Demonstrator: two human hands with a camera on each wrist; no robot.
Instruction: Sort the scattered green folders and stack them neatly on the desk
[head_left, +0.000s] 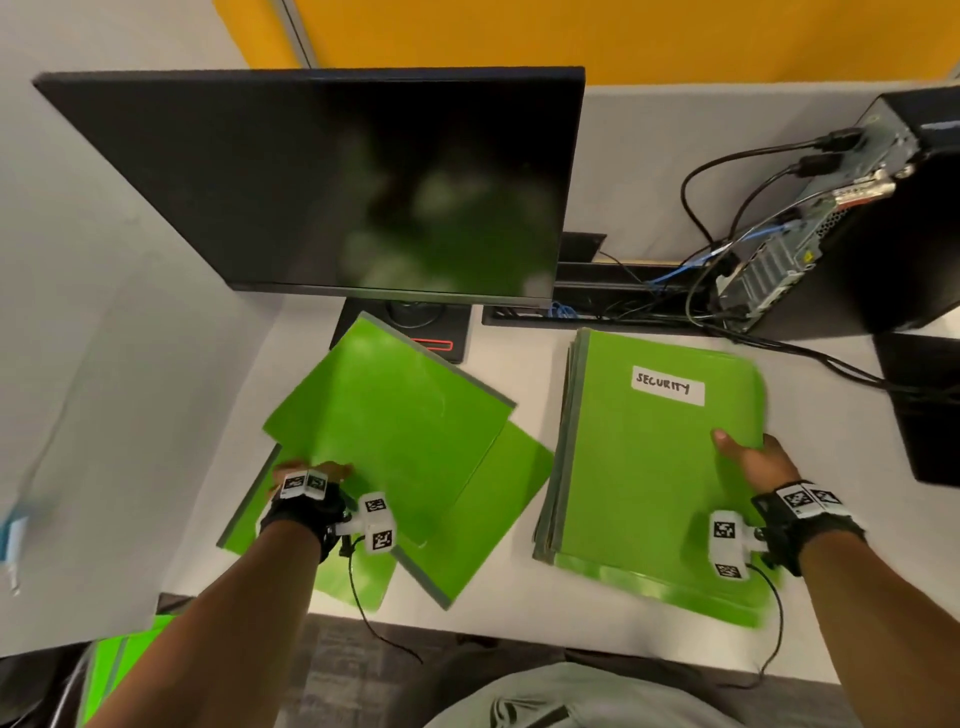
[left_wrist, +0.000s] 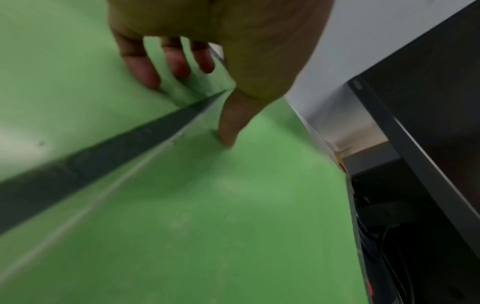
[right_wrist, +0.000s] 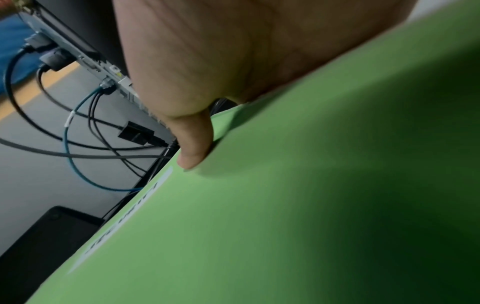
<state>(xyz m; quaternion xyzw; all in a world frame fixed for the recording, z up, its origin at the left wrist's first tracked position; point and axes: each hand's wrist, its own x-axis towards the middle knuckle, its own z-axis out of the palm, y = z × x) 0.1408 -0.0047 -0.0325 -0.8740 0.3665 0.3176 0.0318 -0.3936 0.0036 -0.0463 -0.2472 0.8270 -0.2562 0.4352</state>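
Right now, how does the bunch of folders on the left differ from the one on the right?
The left folders lie fanned out at crooked angles; the right stack sits nearly squared. The right stack's top folder bears a white label reading SECURITY; the left top folder shows none. The left hand pinches its top folder; the right hand grips its stack's edge. Both are green.

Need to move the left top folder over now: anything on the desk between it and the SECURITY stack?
Nothing visible. The top folder in the left hand's grip and the SECURITY stack have only a bare strip of desk between them.
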